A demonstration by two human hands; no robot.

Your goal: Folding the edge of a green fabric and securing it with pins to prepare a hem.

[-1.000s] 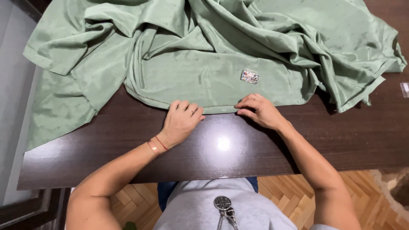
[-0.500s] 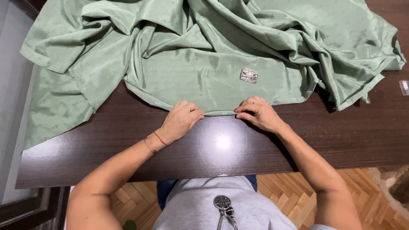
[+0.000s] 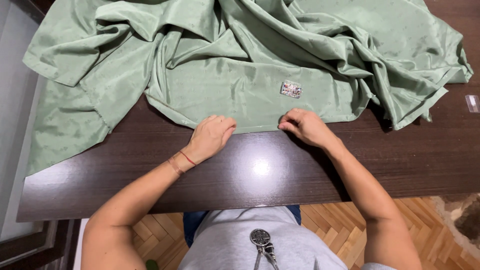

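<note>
A large pale green satin cloth point(image 3: 235, 60) lies rumpled over a dark wooden table point(image 3: 260, 165). Its near hem runs straight across the table's middle. My left hand point(image 3: 212, 136) pinches that hem with curled fingers; a thin red thread and a bracelet circle the wrist. A hand's width to the right, my right hand point(image 3: 305, 127) grips the same folded edge. A small flat packet of coloured pins point(image 3: 291, 89) rests on the cloth just beyond my right hand.
A small clear packet point(image 3: 472, 103) lies at the table's right edge. The cloth hangs over the table's left side. Below the near table edge are a herringbone wood floor point(image 3: 340, 225) and my grey shirt with a metal pendant point(image 3: 261, 239).
Both hands have stayed on the hem, my left fingers curling tighter onto it. The view has shifted slightly.
</note>
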